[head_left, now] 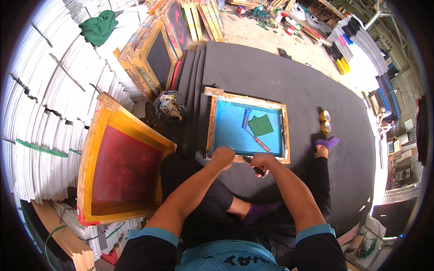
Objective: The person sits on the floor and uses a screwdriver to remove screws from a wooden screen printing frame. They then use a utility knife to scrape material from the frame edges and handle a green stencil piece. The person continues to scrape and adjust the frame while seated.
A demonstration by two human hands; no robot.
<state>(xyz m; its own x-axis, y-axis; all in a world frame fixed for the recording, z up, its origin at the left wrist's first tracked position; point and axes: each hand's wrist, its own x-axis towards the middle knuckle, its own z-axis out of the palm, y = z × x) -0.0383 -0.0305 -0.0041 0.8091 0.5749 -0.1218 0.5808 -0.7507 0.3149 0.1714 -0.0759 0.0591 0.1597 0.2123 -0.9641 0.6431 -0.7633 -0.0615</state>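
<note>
A wooden screen frame (210, 122) with blue mesh (233, 131) lies flat on a black mat (280, 81) in front of me. On the mesh rest a green square pad (261, 125), a blue strip (246, 118) and a red-handled tool (258, 142). My left hand (223, 157) is a closed fist pressing on the frame's near wooden edge. My right hand (262, 162) grips a small dark tool at that same edge. I sit cross-legged in purple socks.
A yellow frame with red mesh (120, 165) leans at my left. More wooden frames (158, 56) stand at the back left beside stacked white sheets (40, 113). Two yellow tape rolls (325, 121) lie on the mat at right. A dark rag bundle (168, 105) sits nearby.
</note>
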